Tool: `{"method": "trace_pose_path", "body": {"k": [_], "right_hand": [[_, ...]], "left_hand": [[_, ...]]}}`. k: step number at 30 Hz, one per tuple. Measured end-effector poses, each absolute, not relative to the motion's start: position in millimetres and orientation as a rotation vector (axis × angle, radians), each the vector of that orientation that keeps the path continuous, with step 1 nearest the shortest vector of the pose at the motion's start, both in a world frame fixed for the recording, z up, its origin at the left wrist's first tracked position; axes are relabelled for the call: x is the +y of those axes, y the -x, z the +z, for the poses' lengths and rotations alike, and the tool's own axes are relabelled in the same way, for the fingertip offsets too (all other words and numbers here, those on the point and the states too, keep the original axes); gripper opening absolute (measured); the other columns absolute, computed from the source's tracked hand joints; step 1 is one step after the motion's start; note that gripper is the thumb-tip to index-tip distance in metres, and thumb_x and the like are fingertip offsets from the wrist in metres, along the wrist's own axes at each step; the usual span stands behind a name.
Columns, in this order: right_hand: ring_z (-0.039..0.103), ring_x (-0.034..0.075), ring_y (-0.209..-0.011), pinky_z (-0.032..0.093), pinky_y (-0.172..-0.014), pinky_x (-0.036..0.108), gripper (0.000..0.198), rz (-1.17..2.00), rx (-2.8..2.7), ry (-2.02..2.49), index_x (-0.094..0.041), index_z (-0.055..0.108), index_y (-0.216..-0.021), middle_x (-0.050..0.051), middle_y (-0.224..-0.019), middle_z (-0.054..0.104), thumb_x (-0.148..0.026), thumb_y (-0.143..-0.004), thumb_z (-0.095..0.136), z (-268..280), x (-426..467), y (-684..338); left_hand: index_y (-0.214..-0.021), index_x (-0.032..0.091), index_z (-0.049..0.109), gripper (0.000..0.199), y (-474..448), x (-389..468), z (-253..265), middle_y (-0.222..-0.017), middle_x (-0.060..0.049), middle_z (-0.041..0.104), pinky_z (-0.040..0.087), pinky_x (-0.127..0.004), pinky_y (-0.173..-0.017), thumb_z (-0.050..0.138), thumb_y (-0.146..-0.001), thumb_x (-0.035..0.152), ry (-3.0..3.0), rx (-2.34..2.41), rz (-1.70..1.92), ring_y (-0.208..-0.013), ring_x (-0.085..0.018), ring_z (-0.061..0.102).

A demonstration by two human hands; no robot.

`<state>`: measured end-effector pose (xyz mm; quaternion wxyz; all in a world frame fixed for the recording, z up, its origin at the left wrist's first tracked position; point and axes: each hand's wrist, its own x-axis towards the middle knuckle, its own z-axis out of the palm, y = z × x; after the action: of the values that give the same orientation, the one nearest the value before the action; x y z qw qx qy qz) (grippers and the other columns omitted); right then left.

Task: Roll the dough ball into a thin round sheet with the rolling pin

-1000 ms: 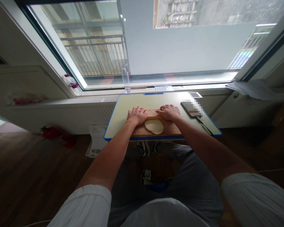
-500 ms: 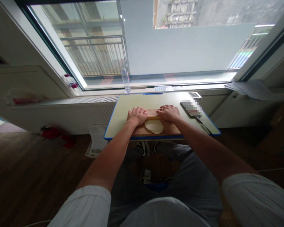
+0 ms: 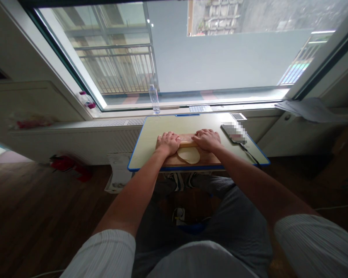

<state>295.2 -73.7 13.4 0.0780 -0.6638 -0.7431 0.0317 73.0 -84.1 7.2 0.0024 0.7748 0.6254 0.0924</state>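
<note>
A wooden rolling pin [image 3: 188, 144] lies crosswise over a wooden board [image 3: 210, 158]. My left hand [image 3: 168, 142] is closed over its left end, and my right hand [image 3: 206, 139] is closed over its right end. On my side of the pin, a flat pale piece of dough [image 3: 189, 155] rests on the board, its far edge against or under the pin. My palms and fingers cover the pin's ends, so only its middle shows.
The board is on a small blue-edged table [image 3: 142, 148]. A phone-like device [image 3: 234, 133] with a black cable lies at the table's right. Behind, a clear bottle [image 3: 154, 99] stands on the sill. A red fire extinguisher [image 3: 71, 166] is on the floor at left.
</note>
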Motion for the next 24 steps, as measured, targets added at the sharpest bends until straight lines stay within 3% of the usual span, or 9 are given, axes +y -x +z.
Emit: {"method": "trace_pose_path", "body": {"k": [9,24], "right_hand": [[0.053,0.037,-0.144,0.043,-0.116,0.056,0.056,0.028,-2.260,1.971,-0.037,0.069,-0.154,0.008,-0.162,0.065,-0.056,-0.110,0.040,16.0,-85.5,-293.5],[0.054,0.038,-0.143,0.041,-0.117,0.054,0.056,-0.008,-2.232,1.981,-0.034,0.067,-0.154,0.009,-0.162,0.064,-0.054,-0.110,0.038,15.1,-98.0,-292.4]], "left_hand": [[-0.141,0.032,0.074,0.049,-72.5,-87.9,5.8,-0.159,-0.006,0.067,0.043,-0.052,-0.125,0.035,-0.113,0.043,-2.421,1.969,0.312,-0.142,-0.030,0.058],[-0.138,0.031,0.076,0.050,-71.6,-94.5,3.0,-0.156,-0.006,0.069,0.046,-0.050,-0.121,0.035,-0.114,0.044,-2.482,1.983,0.336,-0.139,-0.030,0.060]]}}
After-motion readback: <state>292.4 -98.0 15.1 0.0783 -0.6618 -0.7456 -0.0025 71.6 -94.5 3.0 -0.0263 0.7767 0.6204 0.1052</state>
